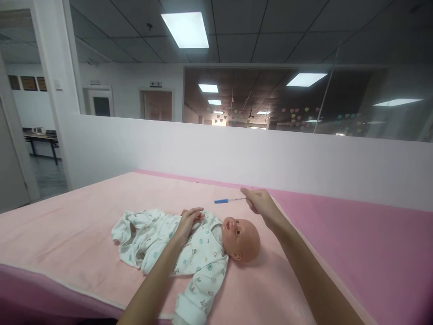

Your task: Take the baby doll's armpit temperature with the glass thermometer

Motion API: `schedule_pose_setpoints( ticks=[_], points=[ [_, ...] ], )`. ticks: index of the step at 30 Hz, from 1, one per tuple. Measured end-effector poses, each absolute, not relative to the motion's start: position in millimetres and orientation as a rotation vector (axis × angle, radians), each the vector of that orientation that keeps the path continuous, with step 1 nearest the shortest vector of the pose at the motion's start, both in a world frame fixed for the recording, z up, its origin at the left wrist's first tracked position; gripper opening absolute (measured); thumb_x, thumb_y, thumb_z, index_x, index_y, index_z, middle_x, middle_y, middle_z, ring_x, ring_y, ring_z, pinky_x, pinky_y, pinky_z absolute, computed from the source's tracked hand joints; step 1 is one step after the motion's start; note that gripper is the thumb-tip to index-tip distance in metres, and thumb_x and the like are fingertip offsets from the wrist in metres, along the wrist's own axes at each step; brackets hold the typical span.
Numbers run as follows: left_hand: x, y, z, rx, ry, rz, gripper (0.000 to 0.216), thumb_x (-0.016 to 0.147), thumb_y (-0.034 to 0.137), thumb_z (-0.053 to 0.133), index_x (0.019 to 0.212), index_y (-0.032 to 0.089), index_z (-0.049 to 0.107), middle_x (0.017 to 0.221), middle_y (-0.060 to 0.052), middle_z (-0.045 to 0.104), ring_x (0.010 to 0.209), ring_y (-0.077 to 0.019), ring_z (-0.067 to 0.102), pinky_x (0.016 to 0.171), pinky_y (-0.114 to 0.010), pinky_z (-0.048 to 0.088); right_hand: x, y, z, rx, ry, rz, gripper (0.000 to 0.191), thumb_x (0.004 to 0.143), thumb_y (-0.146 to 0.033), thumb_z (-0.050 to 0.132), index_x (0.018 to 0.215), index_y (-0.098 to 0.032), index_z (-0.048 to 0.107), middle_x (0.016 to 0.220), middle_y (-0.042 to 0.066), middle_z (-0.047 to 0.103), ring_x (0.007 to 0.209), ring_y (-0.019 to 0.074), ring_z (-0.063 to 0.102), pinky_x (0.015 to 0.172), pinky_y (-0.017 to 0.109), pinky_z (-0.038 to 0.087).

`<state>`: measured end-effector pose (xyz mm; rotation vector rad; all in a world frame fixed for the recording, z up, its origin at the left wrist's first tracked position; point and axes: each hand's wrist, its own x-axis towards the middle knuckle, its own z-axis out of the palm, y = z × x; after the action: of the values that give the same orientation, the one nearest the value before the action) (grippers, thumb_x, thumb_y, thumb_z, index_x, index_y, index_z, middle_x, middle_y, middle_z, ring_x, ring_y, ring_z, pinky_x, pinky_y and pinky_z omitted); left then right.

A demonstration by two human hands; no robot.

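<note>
A baby doll (241, 241) in a white printed romper (199, 257) lies on its back on a light pink towel (84, 239), head to the right. My left hand (190, 221) rests on the doll's chest, fingers curled over the doll's small hand. My right hand (260, 202) hovers just above and behind the doll's head, pinching a thin stick with a blue tip (227, 200) that points left.
The towel covers a darker pink bed surface (372, 243). A low white partition wall (270, 153) runs behind the bed, with glass above it. An open doorway and a desk (40, 140) are at the far left.
</note>
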<state>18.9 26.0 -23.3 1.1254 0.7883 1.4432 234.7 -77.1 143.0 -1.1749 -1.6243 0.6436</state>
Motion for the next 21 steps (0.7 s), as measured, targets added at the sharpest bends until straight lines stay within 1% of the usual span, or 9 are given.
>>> schedule_pose_setpoints(
  ticks=[5,7,11,14,18,21],
  points=[
    [19.6,24.7,-22.0,1.11,0.762,1.474,0.036,0.06,0.038,0.069,0.086,0.014,0.066,0.073,-0.007,0.066,0.07,-0.0151,0.06,0.07,-0.026,0.047,222.8,-54.8,140.6,-1.29,-1.61,0.605,0.044,0.074,-0.034,0.047,0.042,-0.021,0.019,0.038,-0.008,0.017,0.038,0.0038,0.013,0.039,0.022,0.012],
    [19.5,24.7,-22.4,1.107,0.754,1.483,0.036,0.06,0.039,0.069,0.086,0.014,0.066,0.073,-0.007,0.065,0.07,-0.0148,0.06,0.069,-0.025,0.046,221.8,-54.2,144.2,-1.286,-1.628,0.696,0.044,0.073,-0.032,0.048,0.044,-0.022,0.018,0.039,-0.009,0.015,0.038,0.0035,0.011,0.039,0.022,0.011],
    [18.7,24.7,-22.5,1.104,0.774,1.469,0.037,0.061,0.04,0.068,0.086,0.013,0.067,0.073,-0.008,0.065,0.069,-0.0153,0.06,0.069,-0.026,0.047,225.3,-56.7,157.5,-1.106,-1.65,0.97,0.044,0.077,-0.037,0.044,0.045,-0.022,0.019,0.038,-0.009,0.016,0.037,0.0042,0.014,0.038,0.021,0.016],
    [18.3,24.6,-22.0,1.116,0.775,1.457,0.037,0.06,0.04,0.068,0.086,0.014,0.067,0.073,-0.007,0.065,0.07,-0.0155,0.06,0.07,-0.026,0.046,229.5,-55.0,165.4,-1.154,-1.648,0.941,0.045,0.076,-0.035,0.047,0.043,-0.022,0.02,0.036,-0.009,0.017,0.036,0.0036,0.014,0.037,0.021,0.016],
    [18.5,26.0,-23.3,1.117,0.778,1.468,0.037,0.06,0.041,0.069,0.085,0.014,0.067,0.072,-0.007,0.065,0.07,-0.0154,0.06,0.07,-0.026,0.046,234.7,-46.6,165.1,-1.246,-1.621,0.966,0.043,0.078,-0.033,0.043,0.044,-0.022,0.02,0.037,-0.009,0.015,0.035,0.004,0.013,0.036,0.021,0.015],
    [18.5,26.9,-25.0,1.11,0.775,1.476,0.036,0.06,0.04,0.069,0.085,0.014,0.067,0.073,-0.007,0.065,0.07,-0.0154,0.06,0.071,-0.027,0.046,239.3,-40.1,158.7,-1.365,-1.621,0.852,0.042,0.077,-0.029,0.045,0.044,-0.022,0.022,0.038,-0.009,0.017,0.035,0.0036,0.013,0.037,0.022,0.012]
  ],
)
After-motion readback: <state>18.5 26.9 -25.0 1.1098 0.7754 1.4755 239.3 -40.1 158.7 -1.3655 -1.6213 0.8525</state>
